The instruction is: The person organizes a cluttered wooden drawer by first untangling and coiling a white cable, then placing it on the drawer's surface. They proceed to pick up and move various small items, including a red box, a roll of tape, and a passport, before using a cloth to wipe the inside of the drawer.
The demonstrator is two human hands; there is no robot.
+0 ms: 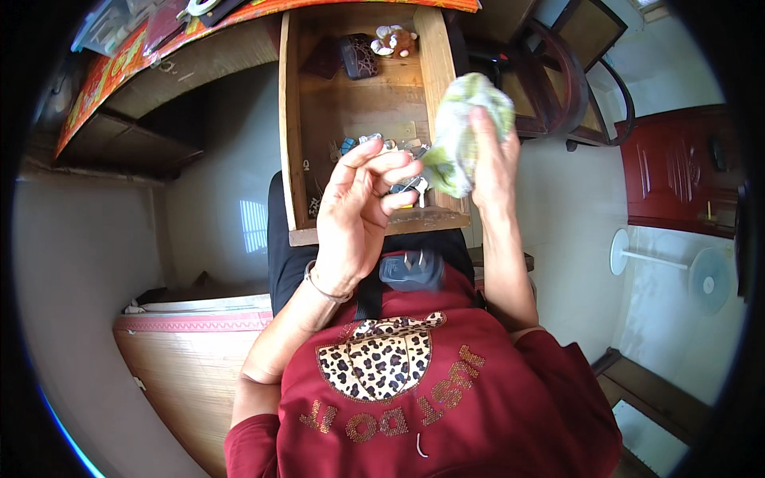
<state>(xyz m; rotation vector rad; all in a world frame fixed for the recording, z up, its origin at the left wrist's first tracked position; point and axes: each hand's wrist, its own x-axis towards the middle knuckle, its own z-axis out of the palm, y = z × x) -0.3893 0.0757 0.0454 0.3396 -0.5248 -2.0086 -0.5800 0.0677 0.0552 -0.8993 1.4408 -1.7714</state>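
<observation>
My right hand [495,155] grips a crumpled green-and-white cloth [472,128] over the right wall of an open wooden drawer [366,104]. Above the drawer's front end is my left hand [361,206], palm up, fingers apart and partly curled. Nothing is plainly held in it. Beneath and beyond its fingers lie small items, including a key [422,190], partly hidden by the hand. Deeper in the drawer sit a dark patterned case [360,57] and a brown-and-white plush toy [394,42]. A dark plug adapter [412,272] with two metal prongs appears blurred at my lap.
A table with a red-and-orange cover [113,74] extends to the upper left, bearing a clear plastic container [110,30] and a white tape roll [202,6]. Dark wooden chairs [550,77] stand at the upper right. A white fan [709,284] is farther right. A bed [191,346] lies at lower left.
</observation>
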